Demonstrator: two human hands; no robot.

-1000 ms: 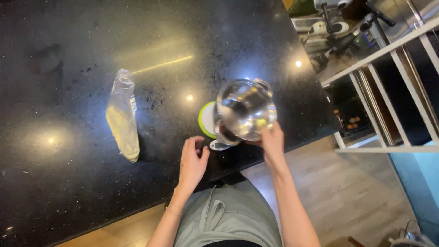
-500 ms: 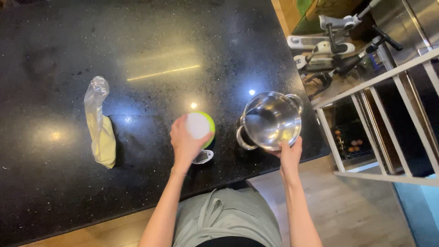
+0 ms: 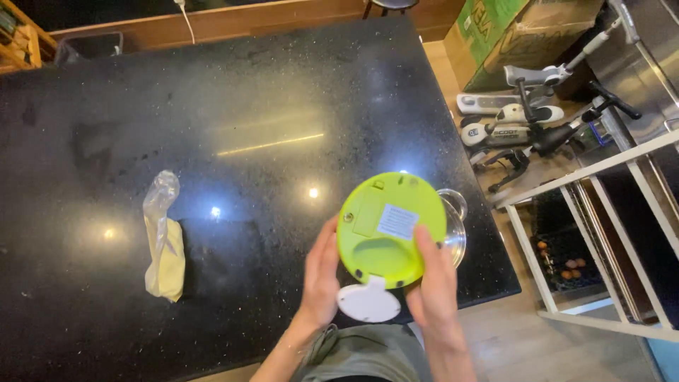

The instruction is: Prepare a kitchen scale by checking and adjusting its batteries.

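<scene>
Both hands held a round lime-green kitchen scale (image 3: 391, 230) turned underside up above the near edge of the black stone table (image 3: 233, 120). The left hand (image 3: 320, 279) cupped its left rim with fingers (image 3: 327, 247) curled narrowly against the edge, while the right hand (image 3: 433, 293) gripped from below, thumb pressed on the green base beside a white label. A white tab (image 3: 368, 303) hung from the scale's lower edge, between the two hands. Half a second earlier the scale had sat face up under the left hand and the right hand had held a steel pot (image 3: 454, 230); now the pot stood on the table behind the scale, mostly hidden, and the freed hand had joined the grip. Well left of the fingers lay a clear plastic bag with yellowish contents (image 3: 164, 244).
</scene>
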